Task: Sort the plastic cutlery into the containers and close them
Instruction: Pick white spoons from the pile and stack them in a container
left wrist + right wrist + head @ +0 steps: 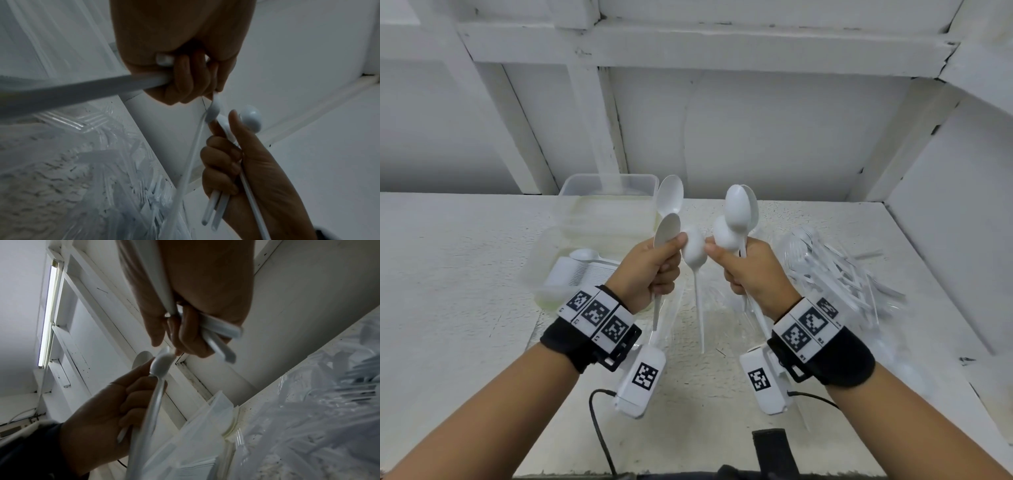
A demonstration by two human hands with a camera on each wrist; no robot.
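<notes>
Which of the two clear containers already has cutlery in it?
The near container, left of the left hand: white cutlery is stacked in it, a spoon on top. The far container looks empty.

Two containers [608, 192] sit toward the bench's [455, 274] back edge, left of centre — the nearer one [544, 274] has spoons [585, 255] in it. A cutlery pile [839, 274] lies toward the right edge. Between them, above the bench, both hands — left [650, 270], right [753, 277] — hold spoons.
</notes>
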